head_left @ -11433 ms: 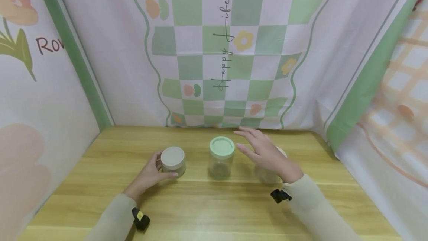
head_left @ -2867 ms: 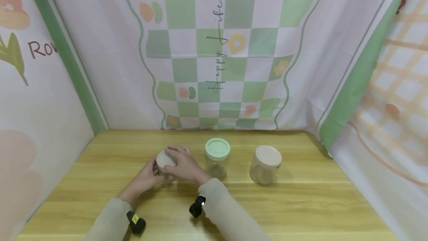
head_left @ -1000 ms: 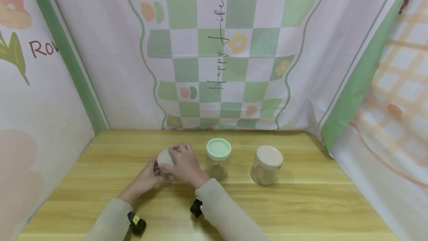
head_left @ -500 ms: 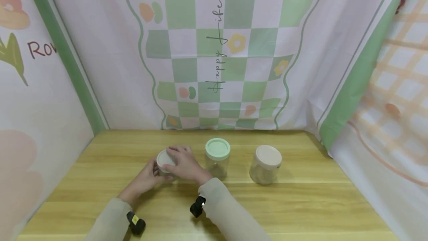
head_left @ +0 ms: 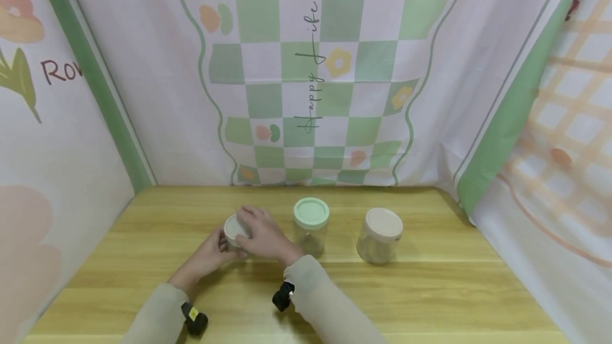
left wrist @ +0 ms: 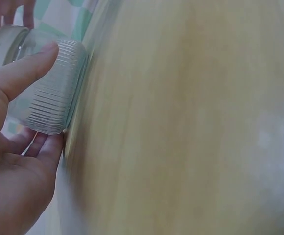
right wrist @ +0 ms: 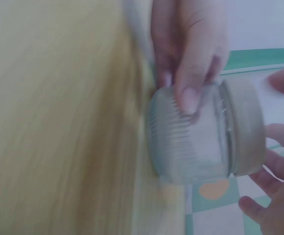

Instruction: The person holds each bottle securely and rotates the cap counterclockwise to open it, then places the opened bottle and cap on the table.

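Observation:
A clear ribbed jar (right wrist: 201, 142) with a pale, off-white lid (head_left: 233, 227) stands upright on the table at the left. My left hand (head_left: 207, 256) grips the jar's body low down, thumb on the near side and fingers around the far side, as the left wrist view also shows. Over the lid, my right hand (head_left: 268, 235) has its thumb at the near edge and curved fingers around the far rim. In the right wrist view that thumb looks blurred close above the lid. The right hand covers part of the lid.
To the right of the hands stands a clear jar with a mint-green lid (head_left: 311, 213), close to the right forearm. Farther right is a jar with a beige lid (head_left: 383, 223). The wooden table (head_left: 430, 291) ends at a printed curtain (head_left: 344, 121) behind.
Since the oldest frame, my right hand has moved left from the beige-lidded jar to the off-white lid. Lately its fingers shift slightly around that lid while my left hand stays on the jar.

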The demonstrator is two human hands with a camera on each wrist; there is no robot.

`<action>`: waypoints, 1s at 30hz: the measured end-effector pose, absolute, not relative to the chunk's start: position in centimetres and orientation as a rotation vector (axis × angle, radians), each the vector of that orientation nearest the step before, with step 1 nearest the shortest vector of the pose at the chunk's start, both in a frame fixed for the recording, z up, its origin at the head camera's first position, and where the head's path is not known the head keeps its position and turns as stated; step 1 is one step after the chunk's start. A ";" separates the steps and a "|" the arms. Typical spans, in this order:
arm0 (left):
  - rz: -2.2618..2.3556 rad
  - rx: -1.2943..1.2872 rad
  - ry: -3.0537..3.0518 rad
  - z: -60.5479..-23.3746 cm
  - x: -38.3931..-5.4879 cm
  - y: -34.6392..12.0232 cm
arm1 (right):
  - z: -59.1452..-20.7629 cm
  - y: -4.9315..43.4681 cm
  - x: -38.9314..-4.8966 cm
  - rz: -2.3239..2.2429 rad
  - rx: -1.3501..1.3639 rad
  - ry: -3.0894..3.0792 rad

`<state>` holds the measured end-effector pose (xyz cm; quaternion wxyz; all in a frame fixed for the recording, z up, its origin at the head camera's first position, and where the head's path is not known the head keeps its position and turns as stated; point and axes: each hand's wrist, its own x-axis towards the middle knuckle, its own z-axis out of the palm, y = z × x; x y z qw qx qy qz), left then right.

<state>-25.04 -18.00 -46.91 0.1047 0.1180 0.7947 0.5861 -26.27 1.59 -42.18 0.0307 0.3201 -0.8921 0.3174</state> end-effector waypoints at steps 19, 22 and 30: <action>1.713 0.272 2.377 -47.0 -25.2 -17.8 | -42.8 -1.0 -25.2 0.305 0.551 -2.575; 1.722 0.275 2.364 -46.9 -25.1 -17.9 | -42.9 -1.0 -25.2 0.243 0.581 -2.524; 1.750 0.287 2.375 -47.2 -25.1 -17.9 | -43.0 -0.8 -25.5 0.248 0.655 -2.543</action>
